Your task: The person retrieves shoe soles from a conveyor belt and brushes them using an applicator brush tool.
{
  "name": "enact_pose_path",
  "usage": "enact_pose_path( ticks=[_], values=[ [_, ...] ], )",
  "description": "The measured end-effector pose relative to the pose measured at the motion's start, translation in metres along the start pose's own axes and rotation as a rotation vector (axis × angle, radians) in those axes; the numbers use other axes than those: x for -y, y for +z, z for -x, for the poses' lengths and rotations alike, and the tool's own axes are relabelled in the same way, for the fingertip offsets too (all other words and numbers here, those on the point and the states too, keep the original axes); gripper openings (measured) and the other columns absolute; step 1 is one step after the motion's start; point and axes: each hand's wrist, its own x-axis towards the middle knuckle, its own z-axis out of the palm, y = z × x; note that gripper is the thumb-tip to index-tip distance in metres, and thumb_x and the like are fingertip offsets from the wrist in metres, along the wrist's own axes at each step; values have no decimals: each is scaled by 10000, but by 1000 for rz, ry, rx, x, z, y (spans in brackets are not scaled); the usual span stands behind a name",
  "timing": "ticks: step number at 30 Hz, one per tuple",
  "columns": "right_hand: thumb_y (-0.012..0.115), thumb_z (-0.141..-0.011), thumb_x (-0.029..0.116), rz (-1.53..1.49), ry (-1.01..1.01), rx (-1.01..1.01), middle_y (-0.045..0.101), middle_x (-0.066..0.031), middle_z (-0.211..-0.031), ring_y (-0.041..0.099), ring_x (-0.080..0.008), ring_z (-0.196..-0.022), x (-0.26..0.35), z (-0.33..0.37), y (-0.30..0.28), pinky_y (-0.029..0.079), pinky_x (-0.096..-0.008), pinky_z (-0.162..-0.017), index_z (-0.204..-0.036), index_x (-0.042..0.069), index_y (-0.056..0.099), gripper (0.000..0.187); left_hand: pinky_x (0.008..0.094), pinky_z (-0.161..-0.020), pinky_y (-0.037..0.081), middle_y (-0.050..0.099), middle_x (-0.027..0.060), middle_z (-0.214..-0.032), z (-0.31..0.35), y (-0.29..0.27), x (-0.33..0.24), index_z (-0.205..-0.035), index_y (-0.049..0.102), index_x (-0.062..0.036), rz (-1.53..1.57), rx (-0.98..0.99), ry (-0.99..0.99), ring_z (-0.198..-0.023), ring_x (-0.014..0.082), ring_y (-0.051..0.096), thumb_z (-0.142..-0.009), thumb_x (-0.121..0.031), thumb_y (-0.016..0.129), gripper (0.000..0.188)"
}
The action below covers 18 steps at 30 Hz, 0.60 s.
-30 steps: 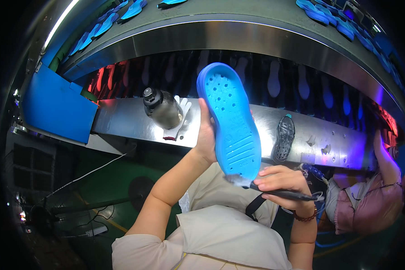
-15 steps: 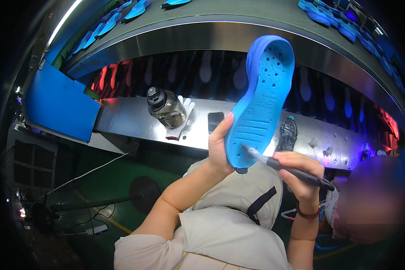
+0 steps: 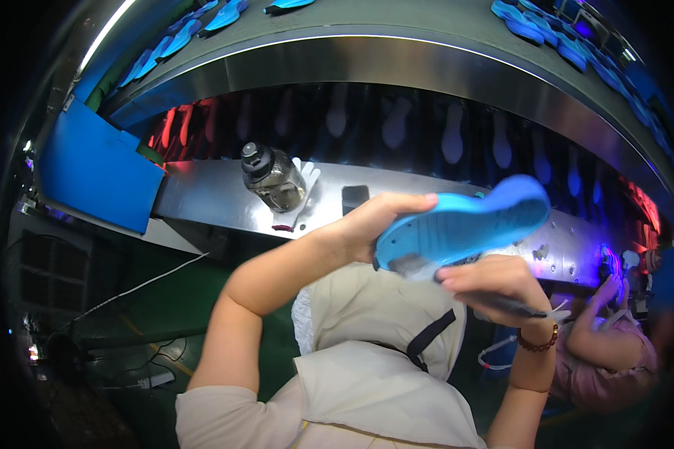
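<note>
A blue shoe sole is held up in front of me, tilted sideways with its heel end to the left and its far end blurred by motion. My left hand grips the heel end, with the thumb along the upper edge. Below it my right hand is closed around a dark-handled, pen-like tool. The tool's pale tip is smeared by motion and lies at the sole's lower edge near the heel; whether it touches cannot be made out.
On the metal ledge stand a dark-capped water bottle with a white glove beside it, and a dark rectangular piece. More blue soles lie on the belt above. A co-worker sits at the right.
The sole has swung from nearly upright to lying sideways, its far end moving right and down. My right hand has stayed near the heel with the tool. The co-worker has leaned away to the right.
</note>
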Motion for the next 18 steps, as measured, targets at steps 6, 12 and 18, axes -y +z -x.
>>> enact_pose_path(
  ticks=[6, 12, 18],
  values=[
    [660, -701, -3, -56, 23, 65, 648, -93, -949, 641, -248, -806, 3, -1, -16, 521, -285, -696, -911, 38, 632, 216, 306, -740, 490, 555, 164, -1070, 6, 2, -9, -1166, 493, 22, -226, -58, -199, -890, 194, 585, -841, -389, 530, 525],
    [649, -694, -3, -4, 48, 104, 655, -120, -887, 642, -239, -825, 0, 5, -32, 514, -289, -716, -884, 8, 626, 192, 310, -735, 500, 565, 161, -1050, 11, 2, -12, -1169, 491, 26, -333, -67, -163, -887, 193, 592, -848, -411, 521, 543],
    [671, -695, 8, 68, 226, 165, 658, -146, -881, 656, -224, -782, -7, 19, -38, 516, -285, -708, -914, -20, 640, 222, 345, -750, 504, 540, 186, -1103, 2, -13, -5, -1233, 437, 7, -329, -21, -62, -917, 232, 588, -869, -408, 472, 553]
  ],
)
